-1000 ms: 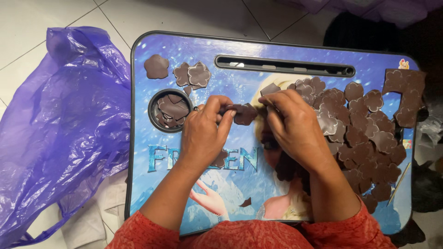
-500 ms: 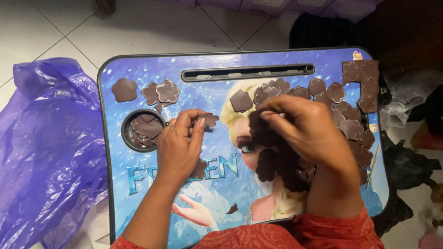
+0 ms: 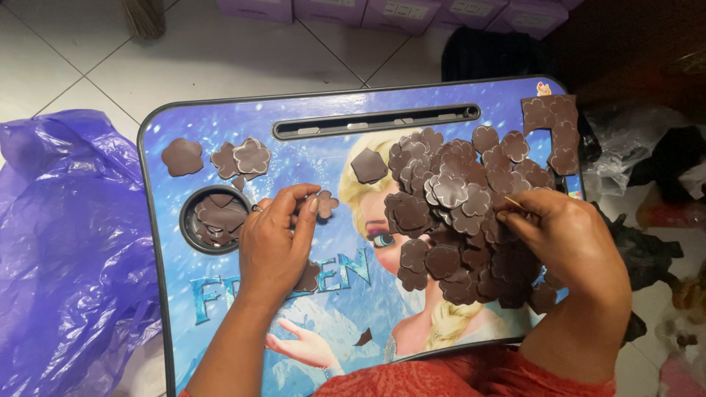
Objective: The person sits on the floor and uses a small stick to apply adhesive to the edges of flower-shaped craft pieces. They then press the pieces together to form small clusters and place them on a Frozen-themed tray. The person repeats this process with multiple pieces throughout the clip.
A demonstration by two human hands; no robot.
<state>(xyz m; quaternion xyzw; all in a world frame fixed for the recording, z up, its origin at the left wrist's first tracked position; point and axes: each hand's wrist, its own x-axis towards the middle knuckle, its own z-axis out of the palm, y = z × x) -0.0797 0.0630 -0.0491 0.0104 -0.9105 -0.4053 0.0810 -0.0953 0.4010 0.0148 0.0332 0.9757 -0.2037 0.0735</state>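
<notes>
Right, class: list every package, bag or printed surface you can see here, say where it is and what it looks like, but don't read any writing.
Purple boxes: a row along the top edge, on the tiled floor.
Purple plastic bag: crumpled, left of the lap table.
Lap table: centre, blue printed cartoon picture, dark rim.
Clear plastic bag: crumpled, at right.

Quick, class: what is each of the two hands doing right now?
Left hand: pinching a small brown flower cutout.
Right hand: fingertips closed on the pile of brown flower cutouts, gripping a thin stick.

Flower pile (image 3: pixel 460 213) crowding tray's (image 3: pixel 220 353) right
</notes>
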